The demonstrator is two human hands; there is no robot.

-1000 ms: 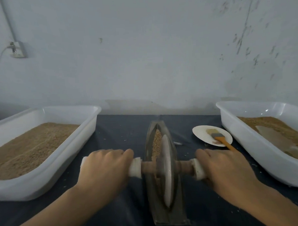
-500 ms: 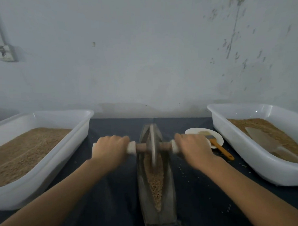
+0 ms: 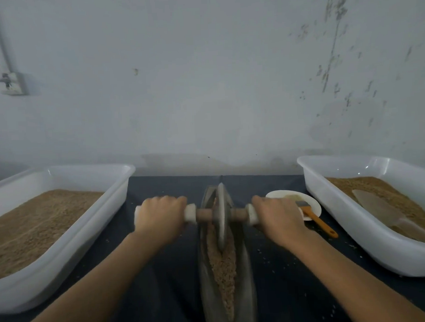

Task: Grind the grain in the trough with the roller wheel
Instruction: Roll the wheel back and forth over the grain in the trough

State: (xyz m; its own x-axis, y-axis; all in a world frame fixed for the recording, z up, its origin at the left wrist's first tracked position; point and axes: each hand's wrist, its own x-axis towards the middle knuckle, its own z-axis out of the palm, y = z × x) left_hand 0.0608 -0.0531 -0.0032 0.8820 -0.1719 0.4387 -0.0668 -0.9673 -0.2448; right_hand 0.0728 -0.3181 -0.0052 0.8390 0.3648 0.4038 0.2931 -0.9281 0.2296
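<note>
We grip the axle either side, left hand (image 3: 160, 217) and right hand (image 3: 278, 212) curled tight; the roller wheel (image 3: 222, 216) sits between our fingers, the trough (image 3: 246, 268) running lengthwise toward us.

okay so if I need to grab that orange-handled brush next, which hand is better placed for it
The right hand, probably. The brush lies on the small plate just beside it, while the left hand grips the axle across the roller wheel.
</note>
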